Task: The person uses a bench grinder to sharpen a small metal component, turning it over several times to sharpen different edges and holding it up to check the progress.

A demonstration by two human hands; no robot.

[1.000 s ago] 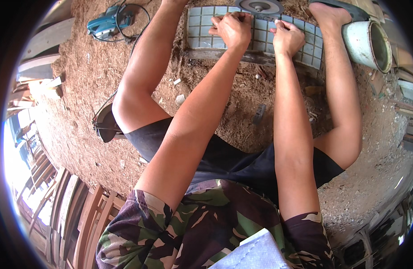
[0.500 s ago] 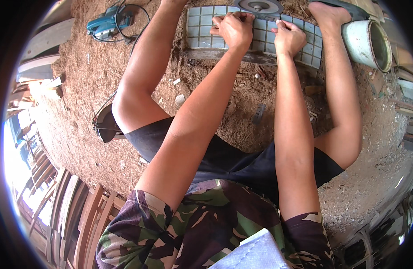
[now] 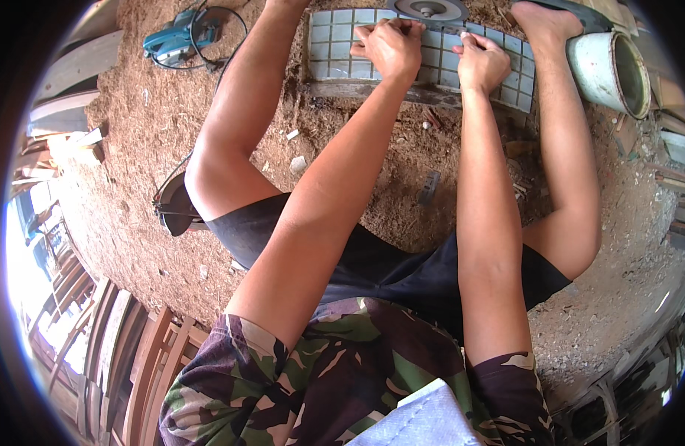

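Note:
Fingers pinched, my left hand (image 3: 393, 50) grips the left end of a thin dark metal strip (image 3: 440, 29). At the strip's other end, the fingertips of my right hand (image 3: 484, 62) are closed on it. The strip lies along the near edge of a round grey grinding wheel (image 3: 436, 10), cut off by the top of the picture. Whether strip and wheel touch, I cannot tell. Below both hands is a low surface of pale square tiles (image 3: 330, 50) with dark joints, my feet on either side of it.
A blue corded power tool (image 3: 171, 41) lies at the far left. To the right, a worn pale bucket (image 3: 599, 70) leans on its side. A dark round-bladed tool (image 3: 180, 207) sits beside my left knee. Wood pieces (image 3: 127, 357) are stacked at lower left; sawdust and scraps cover the ground.
Both hands and the metal strip have shifted very slightly to the right along the wheel. The grip looks the same.

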